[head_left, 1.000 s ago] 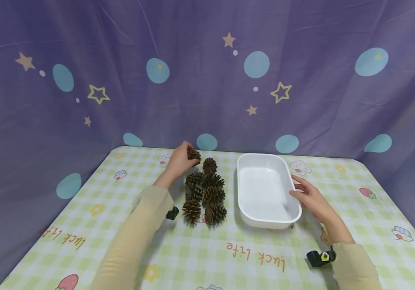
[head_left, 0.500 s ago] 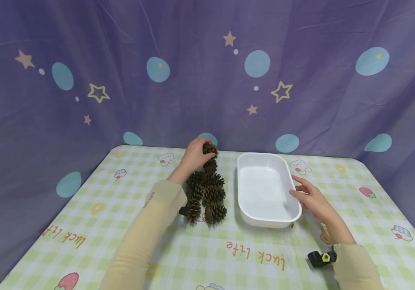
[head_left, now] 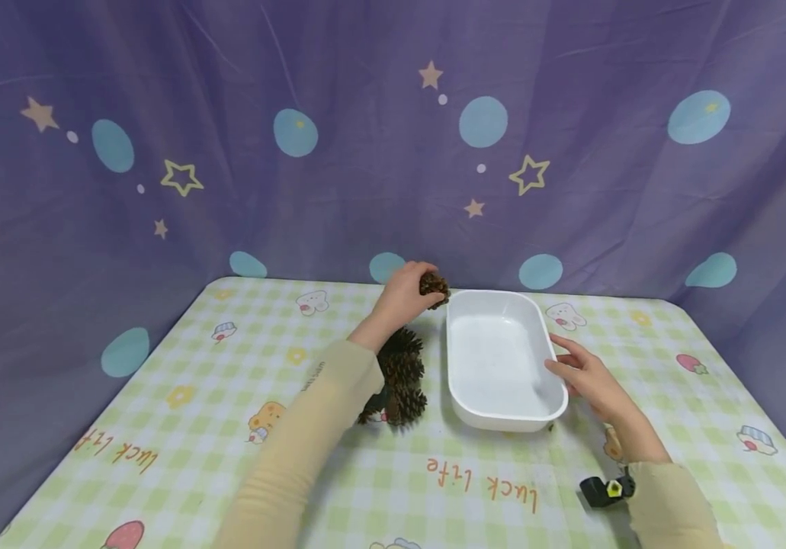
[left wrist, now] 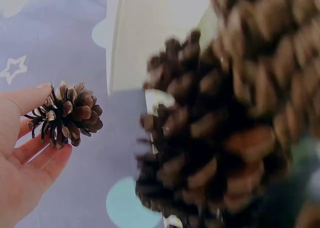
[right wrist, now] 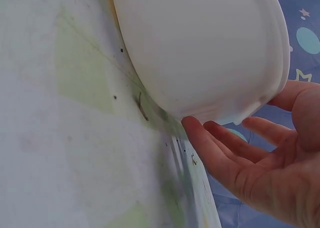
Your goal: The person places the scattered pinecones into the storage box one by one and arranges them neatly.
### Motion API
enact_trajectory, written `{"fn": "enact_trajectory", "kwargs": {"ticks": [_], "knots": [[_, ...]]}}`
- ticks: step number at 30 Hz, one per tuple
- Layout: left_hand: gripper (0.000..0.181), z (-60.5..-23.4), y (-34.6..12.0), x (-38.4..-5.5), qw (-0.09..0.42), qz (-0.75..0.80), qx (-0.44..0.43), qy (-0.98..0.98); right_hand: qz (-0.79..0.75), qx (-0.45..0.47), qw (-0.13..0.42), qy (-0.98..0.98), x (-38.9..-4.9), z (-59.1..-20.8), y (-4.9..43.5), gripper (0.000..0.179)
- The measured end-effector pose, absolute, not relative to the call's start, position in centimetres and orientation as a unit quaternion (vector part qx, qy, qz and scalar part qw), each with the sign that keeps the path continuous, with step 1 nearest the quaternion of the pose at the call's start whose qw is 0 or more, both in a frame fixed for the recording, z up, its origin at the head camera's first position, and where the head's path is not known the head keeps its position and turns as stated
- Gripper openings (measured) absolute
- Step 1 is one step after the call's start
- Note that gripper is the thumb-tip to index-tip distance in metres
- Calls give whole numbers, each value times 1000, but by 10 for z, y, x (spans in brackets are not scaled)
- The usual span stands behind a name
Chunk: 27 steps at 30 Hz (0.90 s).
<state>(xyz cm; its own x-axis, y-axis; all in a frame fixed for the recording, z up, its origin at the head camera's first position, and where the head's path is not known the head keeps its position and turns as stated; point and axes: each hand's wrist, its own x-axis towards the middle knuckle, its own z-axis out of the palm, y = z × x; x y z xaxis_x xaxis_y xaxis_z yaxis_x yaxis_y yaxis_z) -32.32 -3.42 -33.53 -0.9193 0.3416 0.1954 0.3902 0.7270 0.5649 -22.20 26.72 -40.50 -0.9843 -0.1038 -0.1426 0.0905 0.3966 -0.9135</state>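
Note:
My left hand (head_left: 404,296) pinches a brown pine cone (head_left: 434,288) between thumb and fingers, above the table's far side and just left of the white container (head_left: 502,422). The same held pine cone (left wrist: 75,113) shows clearly in the left wrist view. Below my left forearm lies a cluster of pine cones (head_left: 404,370), partly hidden by the sleeve; some appear large and blurred in the left wrist view. My right hand (head_left: 588,377) holds the container's right side, thumb at the rim and fingers along the outer wall (right wrist: 200,53).
A green checked cloth (head_left: 180,435) with printed pictures covers the table. Behind it hangs a purple curtain (head_left: 365,213) with stars and blue ovals. A black wrist camera (head_left: 601,490) sits by my right sleeve. Small dark bits lie by the container's base.
My left hand has carried the pine cone to the right, from beyond the cluster's left side to near the container's far left corner. The right hand and container stay in place.

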Motion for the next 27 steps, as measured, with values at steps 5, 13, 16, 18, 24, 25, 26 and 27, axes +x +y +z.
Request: {"fn": "enact_trajectory", "kwargs": {"ticks": [5, 13, 16, 18, 24, 25, 26, 27], "knots": [[49, -340, -15, -324, 35, -294, -220, -930, -551, -3, 94, 829, -222, -405, 267, 65], [49, -346, 10, -326, 36, -277, -244, -929, -553, -4, 93, 828, -223, -406, 266, 65], [48, -349, 20, -327, 37, -262, -257, -929, -554, -4, 90, 828, -223, -406, 266, 65], [47, -350, 26, -328, 33, -246, -262, -932, -556, -6, 90, 826, -223, -406, 267, 65], [47, -355, 45, -330, 22, -213, -277, -937, -559, 0, 92, 824, -223, -407, 267, 65], [47, -356, 47, -330, 18, -215, -279, -936, -558, 2, 92, 825, -223, -406, 267, 65], [47, -357, 50, -330, 15, -217, -282, -934, -558, 4, 91, 825, -223, -406, 267, 65], [47, -358, 52, -331, 12, -218, -284, -933, -558, 4, 91, 825, -223, -406, 267, 65]]}}
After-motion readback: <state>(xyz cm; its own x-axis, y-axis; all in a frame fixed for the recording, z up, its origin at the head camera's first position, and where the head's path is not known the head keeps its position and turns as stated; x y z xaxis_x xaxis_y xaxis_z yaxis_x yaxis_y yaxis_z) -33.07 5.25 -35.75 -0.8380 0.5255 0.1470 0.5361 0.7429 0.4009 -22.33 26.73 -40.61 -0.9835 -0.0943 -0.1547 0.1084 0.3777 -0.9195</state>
